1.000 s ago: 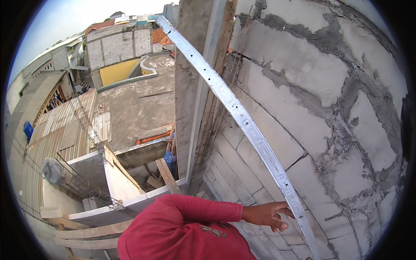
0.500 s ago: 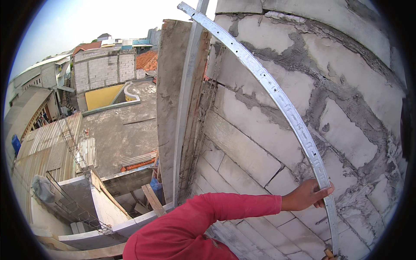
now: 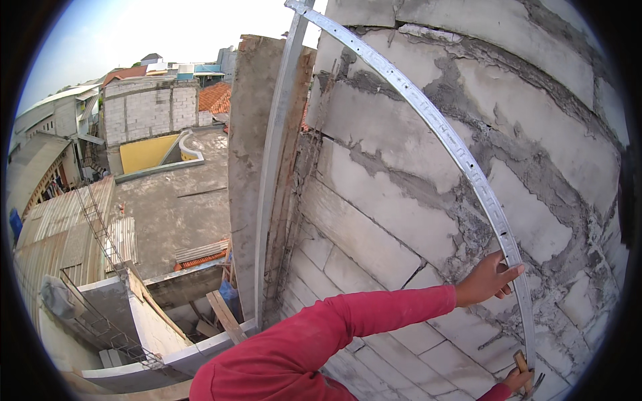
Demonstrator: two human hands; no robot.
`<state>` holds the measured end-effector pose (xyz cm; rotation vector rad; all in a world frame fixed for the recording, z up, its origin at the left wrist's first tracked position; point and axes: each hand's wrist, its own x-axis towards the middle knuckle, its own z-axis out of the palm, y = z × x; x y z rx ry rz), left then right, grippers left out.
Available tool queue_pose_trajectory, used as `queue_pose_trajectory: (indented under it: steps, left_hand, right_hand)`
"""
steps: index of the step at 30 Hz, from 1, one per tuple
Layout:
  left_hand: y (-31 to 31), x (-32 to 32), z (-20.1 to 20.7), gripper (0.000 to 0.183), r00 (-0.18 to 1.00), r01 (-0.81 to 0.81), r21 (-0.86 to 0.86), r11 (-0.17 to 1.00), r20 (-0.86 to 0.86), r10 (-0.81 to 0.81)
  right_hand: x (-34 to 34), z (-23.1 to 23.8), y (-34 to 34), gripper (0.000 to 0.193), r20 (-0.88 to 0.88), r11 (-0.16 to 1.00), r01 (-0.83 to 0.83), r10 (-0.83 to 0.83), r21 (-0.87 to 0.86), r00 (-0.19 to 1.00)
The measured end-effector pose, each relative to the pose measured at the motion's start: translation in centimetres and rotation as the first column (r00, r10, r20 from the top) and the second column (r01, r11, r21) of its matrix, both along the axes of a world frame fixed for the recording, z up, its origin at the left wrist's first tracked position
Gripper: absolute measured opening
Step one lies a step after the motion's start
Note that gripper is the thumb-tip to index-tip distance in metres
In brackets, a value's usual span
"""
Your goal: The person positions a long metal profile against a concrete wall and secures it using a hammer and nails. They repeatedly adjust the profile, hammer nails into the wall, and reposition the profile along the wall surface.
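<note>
A long perforated galvanized metal channel point(image 3: 441, 130) runs down along the block wall, bowed by the lens. My left hand point(image 3: 487, 279), in a red sleeve, reaches across to its lower part. The thumb lies over the channel's face, and the other fingers curl at its near edge, partly hidden. Below, close to the channel's bottom end, my right hand point(image 3: 516, 379) is closed around a hammer point(image 3: 520, 361); its wooden handle and a bit of dark metal show. The channel's top end crosses an upright metal post point(image 3: 275, 134).
The grey block wall point(image 3: 374, 227) with rough mortar fills the right side. Beside the post stands a concrete column point(image 3: 251, 100). At left, far below, lie a flat roof point(image 3: 180, 207), corrugated sheets point(image 3: 63, 227) and thin rebar point(image 3: 100, 220). A wooden plank point(image 3: 226, 317) leans lower down.
The view has shifted, and the channel now appears further right and lower. My left hand has moved slightly up and right. My right hand with the hammer has come further into view.
</note>
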<state>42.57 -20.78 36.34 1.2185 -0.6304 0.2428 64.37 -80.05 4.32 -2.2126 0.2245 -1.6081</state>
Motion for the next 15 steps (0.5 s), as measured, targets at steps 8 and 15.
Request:
queue_pose_trajectory:
  steps: [8,15]
  left_hand:
    - [-2.3,3.9,-3.5,0.05,0.984,0.166,0.041,0.985,0.053,-0.168]
    - [-5.6,4.1,-5.2,0.05,0.949,0.316,0.091,0.944,-0.03,-0.314]
  right_hand:
    - [-2.4,1.1,3.8,0.062,0.091,1.0,-0.007,0.009,-0.026,0.996]
    - [-6.4,4.9,8.8,0.061,-0.041,0.995,-0.014,0.019,0.098,0.999]
